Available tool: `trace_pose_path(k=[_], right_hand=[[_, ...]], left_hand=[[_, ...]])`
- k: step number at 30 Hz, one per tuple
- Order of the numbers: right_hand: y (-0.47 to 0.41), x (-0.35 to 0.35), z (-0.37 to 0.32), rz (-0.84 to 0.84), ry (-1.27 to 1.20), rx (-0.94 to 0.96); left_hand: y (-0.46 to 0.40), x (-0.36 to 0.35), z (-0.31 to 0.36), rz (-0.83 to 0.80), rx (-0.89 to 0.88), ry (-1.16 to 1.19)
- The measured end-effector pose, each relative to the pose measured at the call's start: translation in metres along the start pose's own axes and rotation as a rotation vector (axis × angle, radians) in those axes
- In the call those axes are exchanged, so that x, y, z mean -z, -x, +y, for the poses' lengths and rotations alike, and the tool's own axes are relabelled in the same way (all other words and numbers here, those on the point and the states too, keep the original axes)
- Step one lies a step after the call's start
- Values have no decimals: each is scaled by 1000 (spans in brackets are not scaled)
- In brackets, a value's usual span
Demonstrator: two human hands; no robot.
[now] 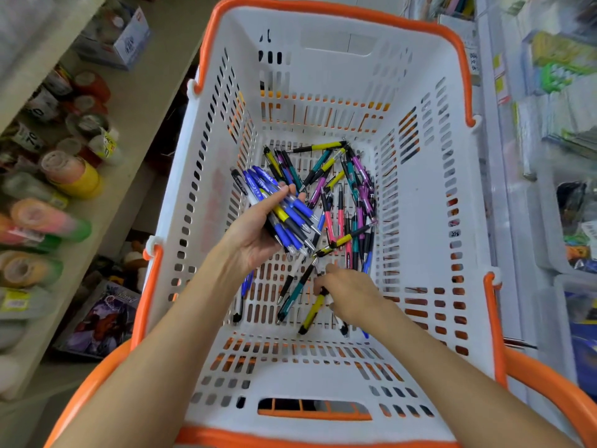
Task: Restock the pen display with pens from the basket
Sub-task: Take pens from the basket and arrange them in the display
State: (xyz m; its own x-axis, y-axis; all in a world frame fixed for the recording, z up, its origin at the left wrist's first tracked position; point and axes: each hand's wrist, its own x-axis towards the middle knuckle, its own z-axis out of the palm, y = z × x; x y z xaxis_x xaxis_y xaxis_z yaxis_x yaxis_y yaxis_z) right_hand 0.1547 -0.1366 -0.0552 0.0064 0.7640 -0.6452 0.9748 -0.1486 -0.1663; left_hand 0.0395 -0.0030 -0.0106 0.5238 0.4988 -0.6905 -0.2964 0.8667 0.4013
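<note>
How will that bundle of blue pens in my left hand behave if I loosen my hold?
The bundle of blue pens looks stiff but loose: smooth round barrels fanned across the left hand, so they would probably slide apart. Dropped, they would likely roll on the basket floor.

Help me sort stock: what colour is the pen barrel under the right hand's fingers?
Yellow, with black ends. The right hand grips that pen low in the basket, seen in the head view.

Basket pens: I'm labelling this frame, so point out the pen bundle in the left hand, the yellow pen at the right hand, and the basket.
pen bundle (292, 221), head view, blue grips
yellow pen (311, 312), head view, yellow barrel
basket (420, 195), head view, right inner wall
</note>
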Motion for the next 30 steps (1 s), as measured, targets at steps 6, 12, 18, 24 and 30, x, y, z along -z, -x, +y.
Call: trace_pose_path(k=[6, 12, 18, 24, 30], right_hand=[[-7, -4, 6, 44, -66, -6], [-7, 28, 9, -14, -1038, -307], [15, 68, 8, 224, -1491, -171], [20, 73, 8, 457, -1359, -116], [13, 67, 2, 598, -1254, -111]], left_hand=[[3, -1, 0, -21, 38, -31], [-2, 7, 4, -50, -16, -188], [-2, 8, 0, -29, 67, -368], [5, 0, -5, -101, 126, -463], [8, 0, -3, -231, 149, -388]])
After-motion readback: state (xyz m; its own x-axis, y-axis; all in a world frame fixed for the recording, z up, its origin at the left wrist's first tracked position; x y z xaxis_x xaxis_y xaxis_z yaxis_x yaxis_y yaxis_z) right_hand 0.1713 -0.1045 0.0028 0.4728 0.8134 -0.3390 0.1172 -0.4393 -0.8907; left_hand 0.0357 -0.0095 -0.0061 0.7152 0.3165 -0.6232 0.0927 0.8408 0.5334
